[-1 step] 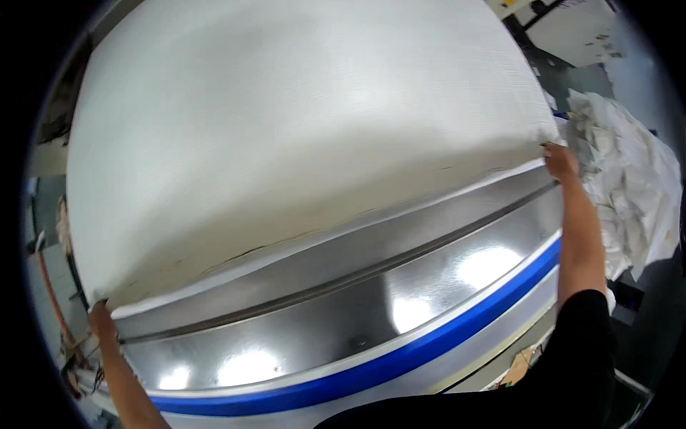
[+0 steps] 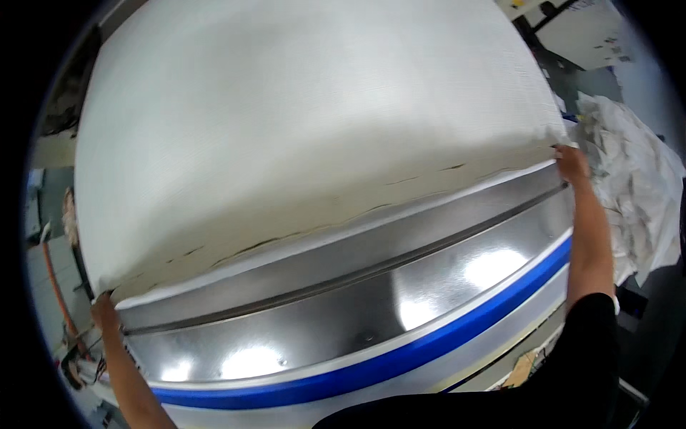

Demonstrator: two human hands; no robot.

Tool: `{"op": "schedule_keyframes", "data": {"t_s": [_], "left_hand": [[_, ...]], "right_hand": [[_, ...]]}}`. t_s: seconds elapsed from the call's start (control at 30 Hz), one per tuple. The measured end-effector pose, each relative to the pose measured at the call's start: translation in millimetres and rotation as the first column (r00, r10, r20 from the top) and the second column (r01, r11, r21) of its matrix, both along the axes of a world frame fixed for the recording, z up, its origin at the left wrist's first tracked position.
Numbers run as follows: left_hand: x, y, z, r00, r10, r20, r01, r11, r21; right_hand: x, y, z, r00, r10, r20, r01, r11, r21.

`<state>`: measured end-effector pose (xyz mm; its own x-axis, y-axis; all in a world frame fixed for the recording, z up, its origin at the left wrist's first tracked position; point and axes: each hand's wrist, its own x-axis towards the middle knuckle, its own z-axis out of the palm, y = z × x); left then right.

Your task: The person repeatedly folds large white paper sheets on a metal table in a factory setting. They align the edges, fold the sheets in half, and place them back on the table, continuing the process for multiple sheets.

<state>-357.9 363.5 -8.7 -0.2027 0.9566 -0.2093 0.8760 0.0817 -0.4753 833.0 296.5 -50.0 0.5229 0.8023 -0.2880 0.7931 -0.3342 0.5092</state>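
Note:
A wide white cloth (image 2: pixel 321 93) spreads over most of the view. Its near edge runs at a slant, higher at the right, with wavy dark gaps or creases along it. My left hand (image 2: pixel 104 311) is closed on the cloth's near left corner. At the near right corner my right hand (image 2: pixel 573 164) pinches the same edge, arm stretched out. Between my hands the edge is fairly straight. In front of it lies a shiny metal surface (image 2: pixel 329 332) with a dark seam across it. The fingertips of both hands are partly hidden by the cloth.
A blue band (image 2: pixel 357 375) curves along the near side of the machine. Crumpled white fabric (image 2: pixel 632 179) is heaped at the right. An orange-red tube (image 2: pixel 60 293) stands at the left. A white panel (image 2: pixel 582 32) is at the far right, a brown piece (image 2: pixel 520 368) below my right arm.
The whole view has shifted slightly to the right. More dark gaps show along the cloth's near edge, and the folded strip between my hands looks broader. Both hands keep their hold.

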Motion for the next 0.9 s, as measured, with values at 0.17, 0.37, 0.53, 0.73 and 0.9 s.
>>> {"op": "schedule_keyframes", "data": {"t_s": [0.17, 0.37, 0.53, 0.73, 0.9], "left_hand": [[84.4, 2.1, 29.7, 0.975, -0.081, -0.208, 0.066, 0.995, -0.079], [78.6, -41.5, 98.5, 0.991, -0.132, 0.009, 0.132, 0.987, -0.096], [24.6, -164.5, 101.0, 0.947, -0.316, 0.048, 0.312, 0.881, -0.355], [75.0, -249.0, 42.5, 0.963, -0.214, -0.166, -0.005, 0.601, -0.799], [74.3, -267.3, 13.0, 0.944, -0.202, -0.261, -0.141, 0.468, -0.872]], "right_hand": [[25.3, -24.7, 106.8, 0.985, 0.159, -0.063, -0.151, 0.981, 0.118], [69.7, -102.8, 166.2, 0.966, 0.241, -0.092, -0.235, 0.969, 0.076], [50.8, -191.3, 138.9, 0.961, 0.194, -0.199, -0.229, 0.958, -0.173], [9.7, -271.0, 125.5, 0.945, 0.255, -0.205, -0.324, 0.821, -0.471], [9.2, -311.9, 91.8, 0.924, 0.328, -0.198, -0.379, 0.703, -0.602]]}}
